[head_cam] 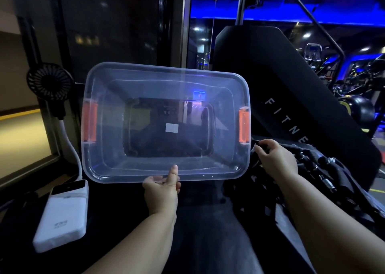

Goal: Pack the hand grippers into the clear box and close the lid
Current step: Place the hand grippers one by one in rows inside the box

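The left hand (pixel 161 192) holds the clear plastic box (pixel 108 148) up in the air above the dark table surface (pixel 198 232). It grips the near rim at the middle, the thumb lying on top of the rim and the other fingers curled under it. The box is tilted so that its wide face looks at the camera. It has two orange latches (pixel 90 124), one on each short side, and a small white sticker (pixel 171 127) shows through its bottom. I cannot tell if the lid is on.

A pile of black hand grippers with metal springs (pixel 325 180) lies to the right of the box. The right hand (pixel 275 159) rests at the pile's left edge, its fingers closed around a black handle (pixel 255 147), just beside the right latch.

A white power bank (pixel 61 217) lies at the left, and a small black fan (pixel 50 82) stands behind it.
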`<act>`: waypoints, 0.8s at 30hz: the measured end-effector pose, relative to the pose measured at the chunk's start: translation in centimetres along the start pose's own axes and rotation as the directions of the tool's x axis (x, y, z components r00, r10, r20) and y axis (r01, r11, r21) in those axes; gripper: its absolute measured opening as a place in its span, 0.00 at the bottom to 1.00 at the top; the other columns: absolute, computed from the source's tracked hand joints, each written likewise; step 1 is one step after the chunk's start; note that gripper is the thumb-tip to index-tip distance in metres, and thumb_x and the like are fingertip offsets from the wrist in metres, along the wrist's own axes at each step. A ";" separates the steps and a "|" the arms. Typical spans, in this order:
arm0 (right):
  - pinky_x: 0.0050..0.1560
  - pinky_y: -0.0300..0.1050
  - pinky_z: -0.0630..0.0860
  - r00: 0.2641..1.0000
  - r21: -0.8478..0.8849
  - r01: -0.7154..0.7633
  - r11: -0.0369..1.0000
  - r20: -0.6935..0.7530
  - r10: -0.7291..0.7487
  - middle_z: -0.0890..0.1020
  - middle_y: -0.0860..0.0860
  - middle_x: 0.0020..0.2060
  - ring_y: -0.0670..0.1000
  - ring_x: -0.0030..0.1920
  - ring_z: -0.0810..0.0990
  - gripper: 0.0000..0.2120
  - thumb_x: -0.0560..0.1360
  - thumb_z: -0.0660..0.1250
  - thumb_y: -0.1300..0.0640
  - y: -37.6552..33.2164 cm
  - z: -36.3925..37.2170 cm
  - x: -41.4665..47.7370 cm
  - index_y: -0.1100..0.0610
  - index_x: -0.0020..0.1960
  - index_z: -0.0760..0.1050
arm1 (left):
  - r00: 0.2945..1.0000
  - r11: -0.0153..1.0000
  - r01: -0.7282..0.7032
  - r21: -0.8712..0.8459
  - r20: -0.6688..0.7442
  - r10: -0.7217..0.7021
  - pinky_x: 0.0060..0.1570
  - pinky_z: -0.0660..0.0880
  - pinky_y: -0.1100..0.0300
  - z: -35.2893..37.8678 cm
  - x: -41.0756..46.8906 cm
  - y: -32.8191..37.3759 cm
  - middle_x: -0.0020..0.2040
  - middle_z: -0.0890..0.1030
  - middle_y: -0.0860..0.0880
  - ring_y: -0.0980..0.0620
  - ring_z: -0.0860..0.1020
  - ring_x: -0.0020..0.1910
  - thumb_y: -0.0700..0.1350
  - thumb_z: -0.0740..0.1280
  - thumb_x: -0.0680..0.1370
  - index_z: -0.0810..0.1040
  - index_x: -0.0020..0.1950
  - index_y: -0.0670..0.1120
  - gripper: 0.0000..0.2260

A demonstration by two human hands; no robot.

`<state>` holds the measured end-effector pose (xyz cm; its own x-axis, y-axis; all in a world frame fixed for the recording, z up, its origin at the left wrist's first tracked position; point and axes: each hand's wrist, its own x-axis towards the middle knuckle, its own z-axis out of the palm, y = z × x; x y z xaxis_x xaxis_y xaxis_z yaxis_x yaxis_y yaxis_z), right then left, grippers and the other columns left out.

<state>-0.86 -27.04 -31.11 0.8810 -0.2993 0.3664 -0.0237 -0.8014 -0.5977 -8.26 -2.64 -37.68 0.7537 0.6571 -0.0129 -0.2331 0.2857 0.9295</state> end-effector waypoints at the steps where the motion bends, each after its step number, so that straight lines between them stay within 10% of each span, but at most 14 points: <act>1: 0.43 0.44 0.70 1.000 0.035 -0.001 0.999 -0.021 0.001 0.81 0.48 0.42 0.52 0.45 0.79 0.13 0.75 0.65 0.41 -0.1 -0.2 -0.2 0.45 0.56 0.77 | 1.000 1.000 -0.002 0.001 0.000 0.002 0.32 0.74 0.63 0.0 0.0 0.0 0.38 0.82 0.44 0.52 0.78 0.32 0.48 0.72 0.73 0.69 0.53 0.38 0.19; 15: 0.47 0.45 0.73 0.917 0.520 0.124 0.845 -0.386 0.103 0.80 0.46 0.42 0.52 0.43 0.80 0.09 0.73 0.68 0.55 -0.3 -2.2 -4.1 0.42 0.51 0.76 | 1.000 1.000 -0.002 0.013 -0.004 0.002 0.34 0.75 0.62 0.0 0.0 0.0 0.37 0.82 0.45 0.52 0.78 0.33 0.48 0.72 0.73 0.69 0.52 0.40 0.18; 21: 0.39 0.36 0.75 0.927 0.655 0.223 0.722 -0.371 0.050 0.78 0.47 0.40 0.42 0.36 0.80 0.15 0.78 0.63 0.61 0.5 -2.8 -6.2 0.40 0.48 0.72 | 1.000 1.000 -0.001 0.008 -0.001 0.001 0.34 0.75 0.62 0.1 0.0 -0.2 0.38 0.82 0.44 0.52 0.78 0.33 0.49 0.72 0.73 0.68 0.51 0.41 0.17; 24: 0.45 0.47 0.75 0.934 0.673 0.266 0.690 -0.358 -0.010 0.78 0.51 0.43 0.52 0.41 0.81 0.16 0.77 0.63 0.63 1.0 -2.6 -7.2 0.39 0.47 0.72 | 1.000 1.000 -0.001 0.009 -0.004 0.001 0.34 0.74 0.62 0.1 0.0 -0.2 0.39 0.82 0.44 0.52 0.78 0.33 0.49 0.72 0.73 0.68 0.51 0.42 0.17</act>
<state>-8.48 -26.98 -32.51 0.6538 -0.4566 0.6034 0.5356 -0.2840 -0.7953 -8.13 -2.78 -37.83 0.7509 0.6602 -0.0140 -0.2280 0.2791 0.9328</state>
